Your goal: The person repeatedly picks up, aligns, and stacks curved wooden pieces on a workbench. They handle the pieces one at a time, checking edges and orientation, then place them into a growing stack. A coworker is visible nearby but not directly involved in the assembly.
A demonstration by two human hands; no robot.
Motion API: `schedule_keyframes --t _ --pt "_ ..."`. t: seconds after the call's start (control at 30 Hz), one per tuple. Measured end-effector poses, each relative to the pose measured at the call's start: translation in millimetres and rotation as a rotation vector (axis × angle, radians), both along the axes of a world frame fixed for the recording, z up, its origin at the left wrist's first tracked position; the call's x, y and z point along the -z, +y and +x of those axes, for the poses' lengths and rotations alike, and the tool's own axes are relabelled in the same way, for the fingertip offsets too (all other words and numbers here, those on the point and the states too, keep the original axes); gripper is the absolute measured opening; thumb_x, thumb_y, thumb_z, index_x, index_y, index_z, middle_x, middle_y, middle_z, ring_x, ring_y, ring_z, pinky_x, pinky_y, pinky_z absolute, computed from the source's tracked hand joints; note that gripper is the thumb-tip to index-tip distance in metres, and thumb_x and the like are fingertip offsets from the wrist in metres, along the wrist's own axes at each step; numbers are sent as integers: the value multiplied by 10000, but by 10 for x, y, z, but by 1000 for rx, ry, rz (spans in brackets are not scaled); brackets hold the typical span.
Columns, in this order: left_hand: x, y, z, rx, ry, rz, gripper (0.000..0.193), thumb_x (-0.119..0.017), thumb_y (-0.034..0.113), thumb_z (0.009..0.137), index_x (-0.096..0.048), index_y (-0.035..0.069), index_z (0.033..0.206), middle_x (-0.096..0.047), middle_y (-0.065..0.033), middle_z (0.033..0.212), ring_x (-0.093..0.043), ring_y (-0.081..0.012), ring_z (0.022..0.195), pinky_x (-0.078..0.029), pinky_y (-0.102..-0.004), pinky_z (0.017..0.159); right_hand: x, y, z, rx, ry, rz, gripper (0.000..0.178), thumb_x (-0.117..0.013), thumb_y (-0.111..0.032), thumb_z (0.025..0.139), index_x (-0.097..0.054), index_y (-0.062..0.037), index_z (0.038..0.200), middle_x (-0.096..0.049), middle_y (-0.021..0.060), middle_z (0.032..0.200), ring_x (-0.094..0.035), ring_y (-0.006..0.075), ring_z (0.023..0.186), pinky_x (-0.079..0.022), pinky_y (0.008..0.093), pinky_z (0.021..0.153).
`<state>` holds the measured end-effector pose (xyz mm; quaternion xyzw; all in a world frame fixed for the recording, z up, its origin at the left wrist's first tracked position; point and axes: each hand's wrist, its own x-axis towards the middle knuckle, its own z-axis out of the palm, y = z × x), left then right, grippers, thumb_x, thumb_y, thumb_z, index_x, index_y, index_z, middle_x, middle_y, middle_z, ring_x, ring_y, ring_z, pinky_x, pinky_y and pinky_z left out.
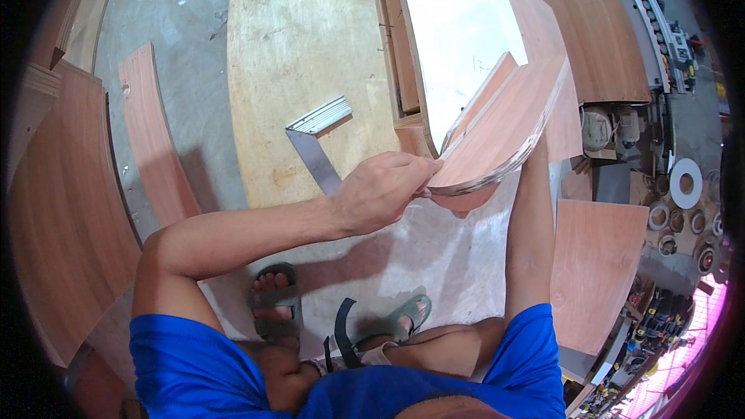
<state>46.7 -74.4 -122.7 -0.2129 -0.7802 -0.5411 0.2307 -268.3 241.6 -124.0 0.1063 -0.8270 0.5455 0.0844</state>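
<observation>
A reddish plywood piece (504, 124) with a strip standing along one side is held up, tilted, over the right part of the work. My left hand (384, 190) is closed, its fingers pinching the near left corner of this piece. My right forearm (531, 225) reaches up to its far right edge. The plywood hides my right hand, so its fingers do not show. Left of my left hand, a try square (317, 159) with a ribbed metal stock lies on a pale plywood sheet (303, 46).
A white-topped wooden box or frame (458, 23) stands beyond the held piece. Plywood offcuts lie on the left, including a narrow strip (151, 132) on the floor. To the right are a plywood panel (601, 264), tape rolls (686, 184) and a rack of tools (660, 326).
</observation>
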Motion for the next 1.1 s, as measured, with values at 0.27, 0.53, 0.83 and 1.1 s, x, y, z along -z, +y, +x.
schedule_keyframes --t 0.27,0.53,0.83,1.1 --pt "-71 -39 2 29 5 5 396 -671 19 852 -589 -48 1233 -670 -151 898 -683 -300 815 -553 -397 718 -49 -51 -40 -19 0 20 290 -560 -197 1002 -654 24 1165 -748 148 1039 -727 225 929 -601 373 774" --pt "-70 -33 4 43 18 17 403 -669 23 855 -582 -48 1242 -671 -158 929 -680 -301 825 -553 -394 733 -40 -76 -55 -17 10 26 282 -559 -193 1001 -660 27 1146 -751 151 1027 -731 224 917 -602 374 768" --pt "-11 -17 -6 28 21 26 467 -644 -25 854 -575 -18 1316 -688 -154 980 -678 -303 834 -550 -403 768 -13 -61 -102 -15 18 47 274 -559 -188 999 -667 30 1125 -754 154 1015 -736 223 903 -603 375 761" --pt "-57 -18 1 39 -24 12 384 -680 48 853 -591 -43 1215 -654 -158 916 -670 -314 844 -546 -403 737 -25 -99 -122 -22 35 84 268 -559 -184 998 -673 33 1107 -757 157 1003 -740 222 891 -604 376 755"
